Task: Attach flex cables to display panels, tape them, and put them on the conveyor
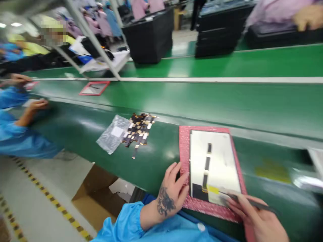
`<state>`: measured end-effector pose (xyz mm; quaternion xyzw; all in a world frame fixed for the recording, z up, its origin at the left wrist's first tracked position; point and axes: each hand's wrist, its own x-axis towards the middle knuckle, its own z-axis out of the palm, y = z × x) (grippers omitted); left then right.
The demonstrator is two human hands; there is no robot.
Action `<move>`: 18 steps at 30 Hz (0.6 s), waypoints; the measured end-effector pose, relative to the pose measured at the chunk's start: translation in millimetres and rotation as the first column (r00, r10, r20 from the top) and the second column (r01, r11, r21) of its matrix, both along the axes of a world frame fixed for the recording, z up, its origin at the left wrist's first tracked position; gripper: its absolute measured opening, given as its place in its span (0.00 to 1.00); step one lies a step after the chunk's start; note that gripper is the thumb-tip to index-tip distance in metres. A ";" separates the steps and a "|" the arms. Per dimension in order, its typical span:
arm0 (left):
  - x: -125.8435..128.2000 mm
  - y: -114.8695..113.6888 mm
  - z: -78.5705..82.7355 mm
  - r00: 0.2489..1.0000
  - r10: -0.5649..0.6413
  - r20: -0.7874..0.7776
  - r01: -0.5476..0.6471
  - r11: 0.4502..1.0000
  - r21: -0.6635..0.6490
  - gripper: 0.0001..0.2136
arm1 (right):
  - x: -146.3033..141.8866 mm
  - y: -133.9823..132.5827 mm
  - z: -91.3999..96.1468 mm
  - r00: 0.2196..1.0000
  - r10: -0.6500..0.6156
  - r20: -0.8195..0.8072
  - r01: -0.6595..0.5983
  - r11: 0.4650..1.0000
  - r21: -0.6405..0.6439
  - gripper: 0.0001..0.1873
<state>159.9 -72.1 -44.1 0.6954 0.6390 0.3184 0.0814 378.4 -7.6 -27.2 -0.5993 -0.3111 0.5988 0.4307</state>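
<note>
A light panel (219,161) with a dark strip down its middle lies on a pink mat (184,148) at the near edge of the green bench. My left hand (174,188) rests on the mat's left edge, fingers spread and flat. My right hand (252,218) pinches thin dark tweezers (254,203) whose tip meets a yellow tab (213,190) at the panel's lower end.
A pile of dark flex cables (138,129) and a clear bag (113,134) lie to the left on the bench. A second pink mat (94,88) sits on the green conveyor (227,101). A co-worker's blue sleeve (22,141) is at far left. Black bins (151,37) stand behind. A cardboard box (98,198) is on the floor.
</note>
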 end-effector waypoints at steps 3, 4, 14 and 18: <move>-0.1 -3.5 -1.9 0.998 -0.068 0.006 0.068 0.998 0.006 0.19 | -11.2 -12.8 12.3 0.985 -0.161 -0.059 0.152 0.979 -0.135 0.22; 0.0 -4.2 -1.5 0.997 -0.082 -0.004 0.082 0.997 0.009 0.18 | -16.4 -14.6 15.6 0.980 -0.186 -0.075 0.175 0.976 -0.130 0.24; 0.5 -1.7 7.7 0.980 -0.151 -0.129 0.149 0.989 -0.026 0.17 | -23.8 -18.1 13.4 0.987 -0.148 -0.057 0.144 0.987 -0.066 0.27; 0.9 -1.1 5.9 0.968 -0.169 -0.188 0.158 0.985 -0.069 0.18 | -23.6 -14.3 13.0 0.994 -0.107 -0.038 0.104 0.992 -0.069 0.26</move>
